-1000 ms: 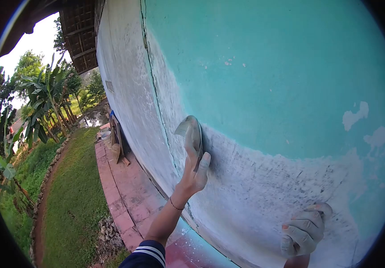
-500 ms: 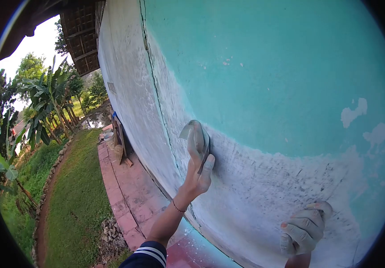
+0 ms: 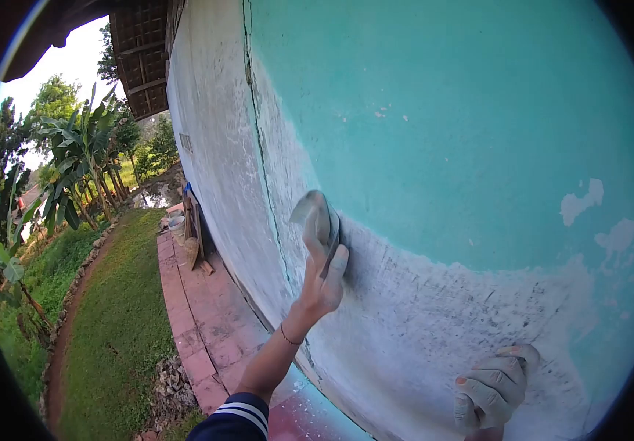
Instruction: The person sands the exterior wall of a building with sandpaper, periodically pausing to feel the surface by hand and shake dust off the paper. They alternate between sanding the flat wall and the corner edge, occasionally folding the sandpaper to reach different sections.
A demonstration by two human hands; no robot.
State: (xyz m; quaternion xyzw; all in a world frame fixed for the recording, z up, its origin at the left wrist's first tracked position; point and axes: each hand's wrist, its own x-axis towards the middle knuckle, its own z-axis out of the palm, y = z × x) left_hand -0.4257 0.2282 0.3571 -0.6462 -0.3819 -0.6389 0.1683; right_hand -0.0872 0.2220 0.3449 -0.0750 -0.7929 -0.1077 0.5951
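Note:
My left hand (image 3: 322, 272) presses a thin, bent grey sheet that looks like sandpaper (image 3: 302, 208) against the wall (image 3: 405, 345). Its fingers are wrapped in the sheet, just below the lower corner of the teal paint (image 3: 434, 162). Lower right, my right hand (image 3: 492, 393) rests at the scuffed whitish band, fingers curled and coated pale with dust or a thin covering. A greyish rounded shape shows at its upper end; what it holds, if anything, I cannot make out.
A long crack (image 3: 260, 147) runs down the wall left of my left hand. Below lies a pink tiled walkway (image 3: 199, 316), with boards and a broom-like bundle (image 3: 191, 250) leaning farther along. Grass (image 3: 119, 323), loose stones (image 3: 174, 389) and banana plants (image 3: 82, 154) are at the left.
The view has tilted slightly. My left hand with the sheet has shifted a little up and left along the wall. My right hand has barely moved and stays curled.

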